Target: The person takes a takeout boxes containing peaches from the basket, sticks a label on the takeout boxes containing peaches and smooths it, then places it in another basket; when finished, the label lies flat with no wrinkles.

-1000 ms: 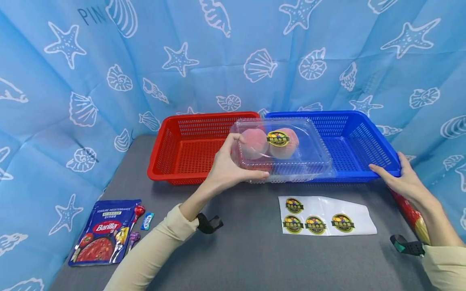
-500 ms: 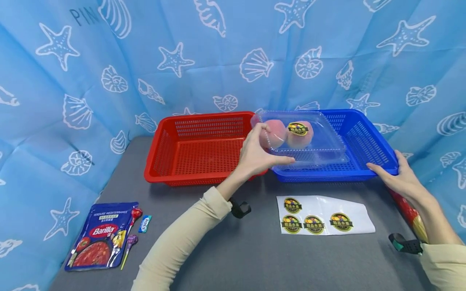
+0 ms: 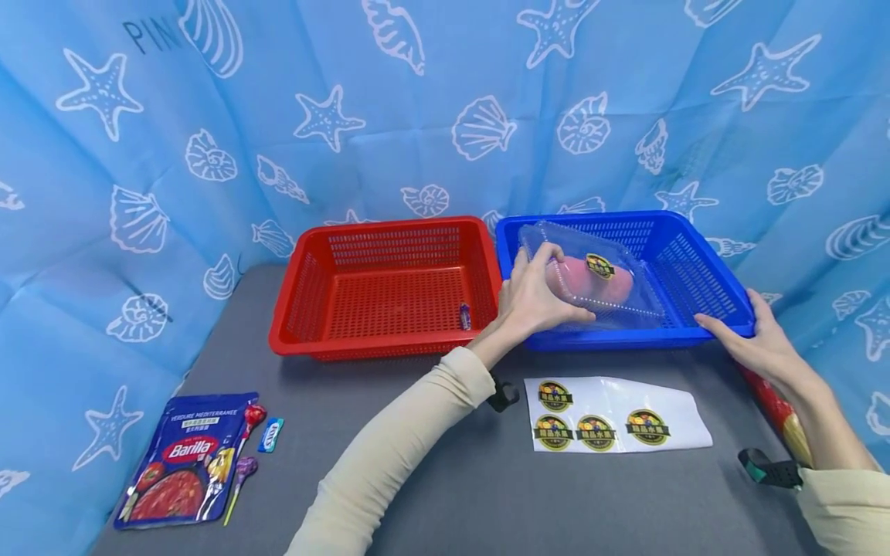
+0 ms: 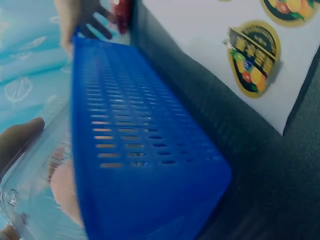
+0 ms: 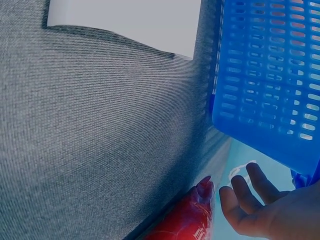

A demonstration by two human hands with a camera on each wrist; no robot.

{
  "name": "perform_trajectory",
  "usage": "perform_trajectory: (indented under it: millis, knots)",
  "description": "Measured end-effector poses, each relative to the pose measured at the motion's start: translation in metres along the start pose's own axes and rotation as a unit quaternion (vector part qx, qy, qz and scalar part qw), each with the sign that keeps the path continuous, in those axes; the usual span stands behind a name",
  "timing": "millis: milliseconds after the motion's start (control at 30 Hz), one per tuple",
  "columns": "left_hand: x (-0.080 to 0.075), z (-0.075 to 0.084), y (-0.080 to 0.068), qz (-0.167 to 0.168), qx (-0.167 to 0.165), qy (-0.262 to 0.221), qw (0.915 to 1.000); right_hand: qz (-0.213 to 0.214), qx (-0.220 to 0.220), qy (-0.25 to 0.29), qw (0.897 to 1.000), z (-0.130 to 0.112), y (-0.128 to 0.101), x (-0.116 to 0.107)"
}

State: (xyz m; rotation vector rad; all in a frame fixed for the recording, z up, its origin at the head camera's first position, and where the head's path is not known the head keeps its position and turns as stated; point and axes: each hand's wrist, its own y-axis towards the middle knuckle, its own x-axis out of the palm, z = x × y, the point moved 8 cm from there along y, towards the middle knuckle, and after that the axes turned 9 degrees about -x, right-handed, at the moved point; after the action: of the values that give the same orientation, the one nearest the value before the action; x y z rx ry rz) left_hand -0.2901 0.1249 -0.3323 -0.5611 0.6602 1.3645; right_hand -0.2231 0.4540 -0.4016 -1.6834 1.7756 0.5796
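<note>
A clear plastic clamshell (image 3: 612,297) with two pink peaches and a round yellow sticker on its lid sits tilted inside the blue basket (image 3: 702,266). My left hand (image 3: 549,292) grips the clamshell's left end, thumb in front and fingers over the lid. In the left wrist view the clamshell (image 4: 35,175) shows behind the blue basket wall (image 4: 140,145). My right hand (image 3: 754,340) holds the basket's front right corner, thumb along the rim. The right wrist view shows its fingers (image 5: 250,197) loosely curled beside the blue basket (image 5: 270,75).
A red basket (image 3: 306,293) stands left of the blue one, with a small wrapped item (image 3: 464,315) inside. A sticker sheet (image 3: 667,401) lies on the grey table before the blue basket. A Barilla pouch (image 3: 181,463), lollipops (image 3: 245,452) and a candy (image 3: 270,435) lie front left. A red packet (image 3: 772,398) lies under my right wrist.
My left hand carried the clamshell from above the gap between the baskets rightward and down into the blue basket. My right hand stayed on the basket's corner.
</note>
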Motion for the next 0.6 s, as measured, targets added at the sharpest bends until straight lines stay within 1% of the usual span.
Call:
perform_trajectory:
  millis: [100,167,367,467,600]
  knots:
    - [0.008,-0.002,0.0,-0.003,-0.005,0.02,0.9998,0.0,-0.007,0.003,1.0,-0.001,0.0,0.001]
    - [0.013,-0.003,0.0,-0.012,-0.005,0.024,0.9996,0.002,-0.01,0.004,1.0,-0.001,0.001,0.001]
    - [0.021,-0.006,0.0,-0.058,-0.009,0.032,0.9978,0.005,-0.017,0.008,1.0,-0.002,0.002,0.0]
    - [0.024,-0.005,-0.001,-0.073,0.003,0.037,0.9967,0.004,-0.023,0.01,1.0,-0.003,0.003,0.0]
    - [0.028,-0.001,-0.003,-0.092,0.032,0.046,0.9942,0.003,-0.024,0.009,1.0,-0.003,0.004,0.0]
